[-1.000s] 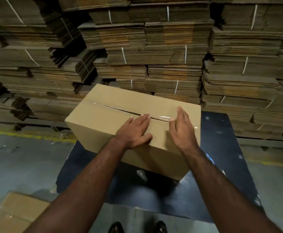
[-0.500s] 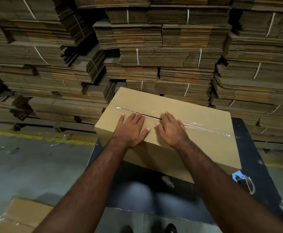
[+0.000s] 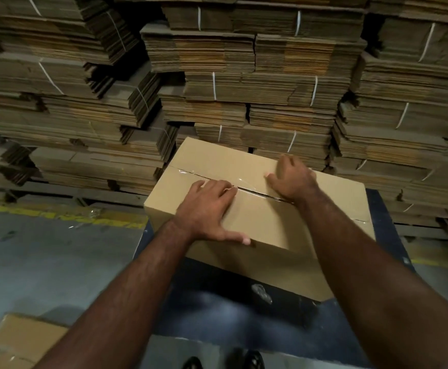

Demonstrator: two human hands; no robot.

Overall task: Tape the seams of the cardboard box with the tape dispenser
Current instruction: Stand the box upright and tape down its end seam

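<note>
Directly beneath both hands, a smooth tan cardboard box (image 3: 257, 209) is seen lying on a dark blue table (image 3: 244, 320). Its top seam (image 3: 249, 190) is covered by glossy, wrinkled clear tape. The left hand (image 3: 206, 209) is spread flat on the near flap, fingers released, thumb along the front edge. The right hand (image 3: 292, 179) is pressed on the far flap with fingers bent, nothing grasped. Beyond the hands, strapped bundles (image 3: 244, 83) of flattened corrugated board are stacked.
</note>
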